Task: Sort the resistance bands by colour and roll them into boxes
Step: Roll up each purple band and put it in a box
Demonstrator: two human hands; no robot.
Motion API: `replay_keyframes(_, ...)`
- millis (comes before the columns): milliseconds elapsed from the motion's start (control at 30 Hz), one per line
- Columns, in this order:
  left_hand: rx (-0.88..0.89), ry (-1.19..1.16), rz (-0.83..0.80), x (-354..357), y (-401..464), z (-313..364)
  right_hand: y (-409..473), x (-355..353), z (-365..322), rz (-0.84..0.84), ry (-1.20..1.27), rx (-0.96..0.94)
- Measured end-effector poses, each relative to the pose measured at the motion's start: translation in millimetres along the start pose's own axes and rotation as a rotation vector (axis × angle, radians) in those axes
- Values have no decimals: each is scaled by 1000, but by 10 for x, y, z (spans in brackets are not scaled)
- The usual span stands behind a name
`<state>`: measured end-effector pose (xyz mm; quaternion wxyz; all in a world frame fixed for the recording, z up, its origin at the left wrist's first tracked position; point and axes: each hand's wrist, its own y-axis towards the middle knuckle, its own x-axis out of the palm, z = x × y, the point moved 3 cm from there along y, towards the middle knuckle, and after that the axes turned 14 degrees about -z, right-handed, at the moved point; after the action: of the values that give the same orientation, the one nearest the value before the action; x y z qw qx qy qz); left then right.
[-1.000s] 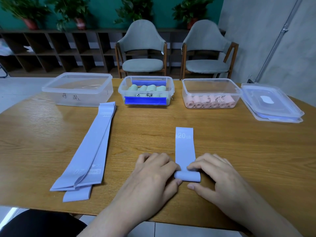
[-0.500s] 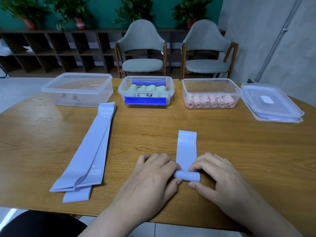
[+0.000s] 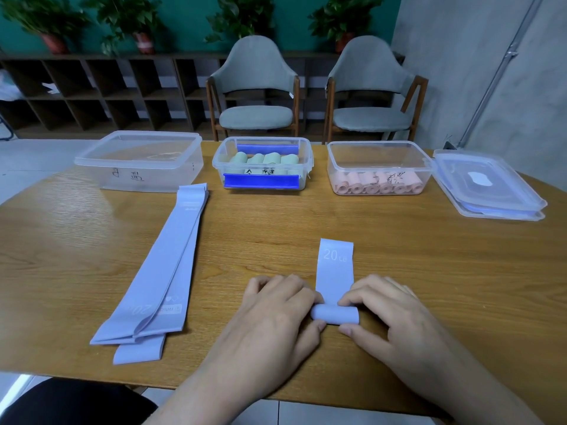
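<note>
Wooden worktop, head view looking forward and down.

Both hands work on one lavender band near the front edge, right of centre. Its near end is wound into a short roll lying crosswise; the unrolled tail runs flat away from the person, "20 LB" printed at its far end.

Left hand: fingers curled, fingertips and thumb pinching the roll's left end. Right hand: fingers curled over the roll's right end, thumb against its near side. The hands sit close together, one at each end of the roll.

Left of the hands, well apart: a pile of flat lavender bands, overlapping and laid slantwise, far end just short of the left box.

Along the far side of the worktop, three clear boxes in a row:
- left box, handwritten mark on front wall; contents cannot be told.
- middle box, blue clips front and back, holding pale green rolls.
- right box, holding pink rolls along its front wall.

Stacked clear lids lie just right of the right box.

Behind the worktop: two grey chairs, dark shelving, potted plants.
</note>
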<state>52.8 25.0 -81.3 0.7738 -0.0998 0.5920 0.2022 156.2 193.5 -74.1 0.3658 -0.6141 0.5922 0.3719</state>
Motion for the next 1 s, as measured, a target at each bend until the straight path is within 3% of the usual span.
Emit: replay_keyframes(1000, -26, -23, -18, -6, -1, -8, 0, 8, 20, -4, -10, 12)
